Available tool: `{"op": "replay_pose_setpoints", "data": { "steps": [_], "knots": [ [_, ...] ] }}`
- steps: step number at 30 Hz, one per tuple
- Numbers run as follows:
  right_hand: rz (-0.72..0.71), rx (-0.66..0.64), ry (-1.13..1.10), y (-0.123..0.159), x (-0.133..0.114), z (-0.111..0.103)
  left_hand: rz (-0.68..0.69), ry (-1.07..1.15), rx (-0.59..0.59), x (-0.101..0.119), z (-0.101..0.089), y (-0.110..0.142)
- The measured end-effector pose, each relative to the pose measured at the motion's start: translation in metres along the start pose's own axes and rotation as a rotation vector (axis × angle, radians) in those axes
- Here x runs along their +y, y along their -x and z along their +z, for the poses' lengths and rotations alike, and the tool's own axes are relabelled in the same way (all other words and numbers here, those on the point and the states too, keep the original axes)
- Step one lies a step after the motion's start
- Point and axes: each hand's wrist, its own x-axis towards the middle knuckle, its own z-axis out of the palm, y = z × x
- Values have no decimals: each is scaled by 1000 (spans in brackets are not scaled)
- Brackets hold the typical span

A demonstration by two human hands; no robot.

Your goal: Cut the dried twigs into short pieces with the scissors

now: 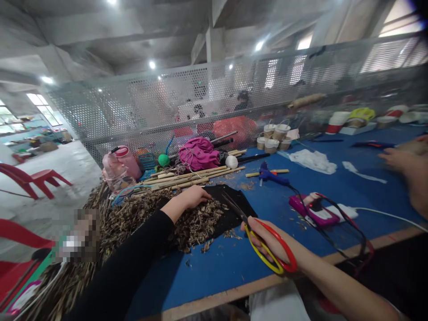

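Left hand: we had the left hand (191,197) low on the dried leaves (197,223), fingers bent down; we could not tell whether they pinched any.
Right hand: we gripped the scissors (245,218) with the right hand (270,238) around the red and yellow handles, the blades slightly parted above the black cloth (239,203).
Leaf pile: it lay partly on the cloth, partly on the blue bench (220,272), with crumbs near the front edge.
Risk to fingers: the blade tips pointed towards our left hand, so a slip or sudden reach could have nicked us.
Risk of spill: a dragging sleeve (133,263) or tugged cloth could have scattered the brittle leaves.
Right side: the glue gun (271,176), its dark cord and the purple power strip (314,211) stood in the way; a forearm catching the cord could have pulled the gun.
Behind: bamboo sticks (187,180), magenta fabric (197,154) and a white ball (232,161) limited our reach.
Far right: a co-worker's hand (399,161) was over the bench.
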Motion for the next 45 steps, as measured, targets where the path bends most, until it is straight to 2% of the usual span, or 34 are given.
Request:
{"op": "replay_pose_setpoints", "data": {
  "steps": [6, 9, 13, 16, 18, 22, 25, 29, 34, 42, 45],
  "knots": [
    [-55, 51, 17, -4, -4, 4, -73, -54, 50, 6, 11, 4],
    [-72, 38, 53, -5, -8, 8, -104, -68, 88, 12, 6, 7],
    [13, -31, 51, -2, -17, 15, -148, -76, 169, 17, -7, 16],
    [80, -62, 127, -5, -21, 20, -220, -40, 250, 24, -13, 28],
    [77, -102, 209, -9, -21, 22, -303, 24, 286, 32, -13, 38],
    [21, -197, 303, -20, -21, 29, -478, 253, 397, 48, -4, 58],
    [3, -204, 347, -27, -22, 38, -462, 310, 515, 57, 5, 68],
    [-33, -203, 354, -33, -20, 45, -442, 233, 600, 63, 13, 74],
    [-105, -199, 430, -32, -20, 47, -416, 160, 595, 57, 22, 79],
    [-362, -121, 630, -37, -22, 53, -388, 140, 540, 52, 27, 82],
    [-359, -119, 620, -44, -17, 53, -379, 128, 526, 52, 27, 83]
  ]
}}
